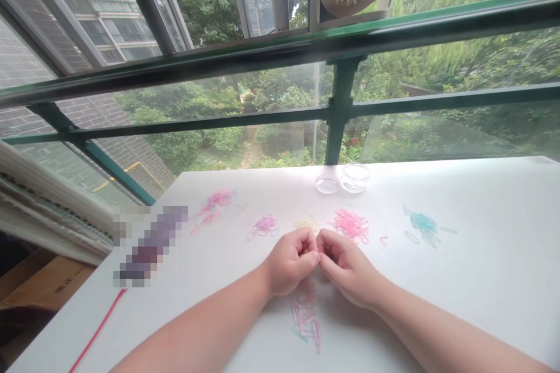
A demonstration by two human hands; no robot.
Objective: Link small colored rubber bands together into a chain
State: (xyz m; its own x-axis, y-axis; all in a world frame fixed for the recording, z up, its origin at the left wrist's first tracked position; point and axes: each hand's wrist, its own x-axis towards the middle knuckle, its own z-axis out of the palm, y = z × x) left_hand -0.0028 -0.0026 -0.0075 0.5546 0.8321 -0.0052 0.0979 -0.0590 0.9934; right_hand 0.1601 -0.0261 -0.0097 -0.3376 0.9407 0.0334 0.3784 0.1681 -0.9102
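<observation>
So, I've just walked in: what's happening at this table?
A person's left hand and right hand meet over the white table, fingers curled inward; anything between them is too small to tell. Nearer the person lies a cluster of pink and teal loops. Beyond are a purple pile, a partly hidden yellow pile, a pink pile and a teal pile.

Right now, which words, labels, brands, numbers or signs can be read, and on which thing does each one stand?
No text can be read.
Cardboard box: dark marks, too small and blurred to read.
Pixelated object on the table: blocked out, so any text is hidden.
Pink pile and clear round container: no lettering that I can make out.
</observation>
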